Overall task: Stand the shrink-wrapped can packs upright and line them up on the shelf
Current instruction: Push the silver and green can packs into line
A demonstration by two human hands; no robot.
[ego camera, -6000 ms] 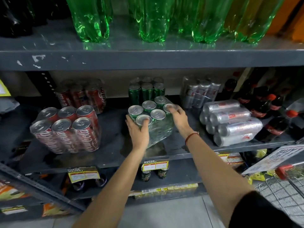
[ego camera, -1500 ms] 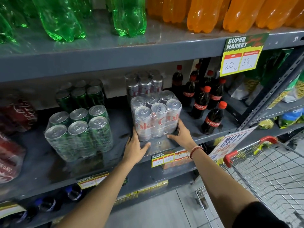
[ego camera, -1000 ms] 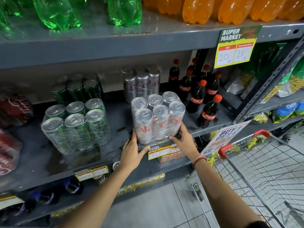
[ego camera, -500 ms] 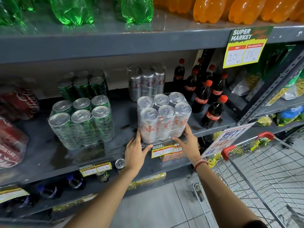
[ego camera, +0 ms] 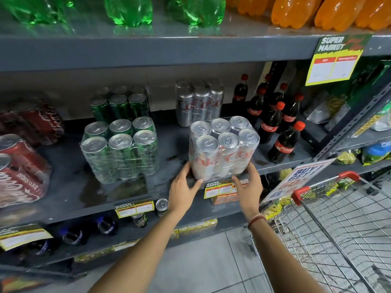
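Since six seconds ago both hands have left the green pack (ego camera: 120, 149) and gone to the silver pack (ego camera: 223, 147), which lay on its side then and now stands upright at the near edge of the shelf (ego camera: 69, 187). Over the last half second little has shifted: the pack sits in the same spot and the hands hold the same places. Left hand (ego camera: 183, 191) lies with its fingers spread against the pack's lower left corner, thumb along the near bottom edge. Right hand (ego camera: 248, 187) is open too, fingers fanned at the lower right corner; whether the palm touches the wrap cannot be told. Neither hand closes around the pack. Six can tops show through the wrap, two rows of three. Left of it, apart, the green pack also stands upright, near the shelf's middle. Further left a red pack (ego camera: 20, 170) leans tilted at the picture's edge. Behind, against the far wall, stand a second green pack (ego camera: 119, 105) and a second silver pack (ego camera: 198, 102). Right of the silver pack, cola bottles (ego camera: 275, 121) stand in a cluster. A cart (ego camera: 338, 225) sits near, at lower right.
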